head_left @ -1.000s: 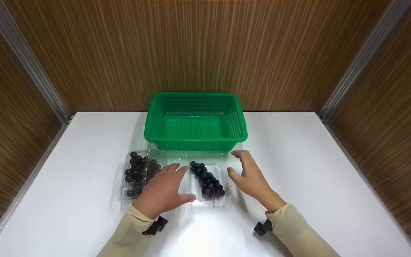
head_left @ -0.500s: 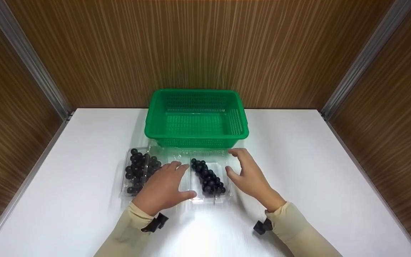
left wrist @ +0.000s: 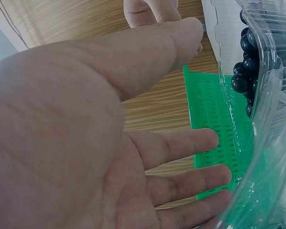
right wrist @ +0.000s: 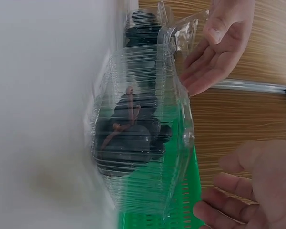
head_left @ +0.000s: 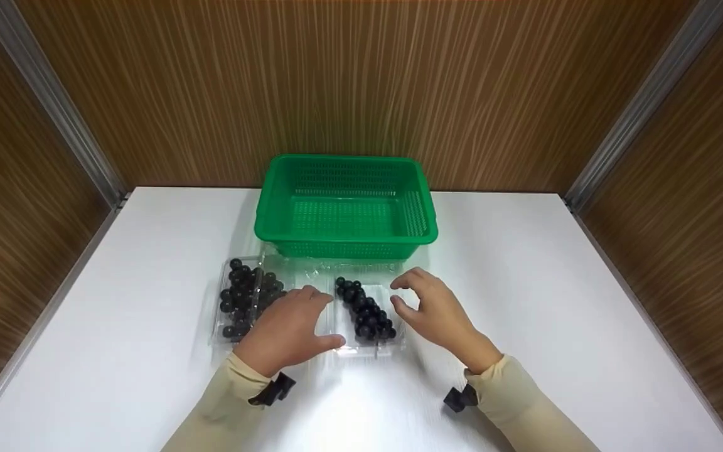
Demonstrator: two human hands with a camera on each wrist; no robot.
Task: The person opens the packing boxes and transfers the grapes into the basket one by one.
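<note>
A bunch of dark grapes lies slantwise in a clear plastic punnet in front of the basket. Left of it, more dark grapes sit in clear plastic, partly covered by my left hand. That hand hovers palm down with the thumb spread towards the bunch; in the left wrist view its fingers reach past the clear plastic rim. At the punnet's right side my right hand has its fingers bent and thumb apart, with nothing between them. Brown stems show through the plastic in the right wrist view.
A green perforated basket stands just behind the punnets, with nothing inside. Under everything is a white tabletop. Wood-patterned panels enclose it at the back and both sides, with metal rails at the corners.
My right hand has shifted slightly left towards the grape bunch, its fingers drawing in a little. The left hand stays almost still. The head view has tilted slightly.
</note>
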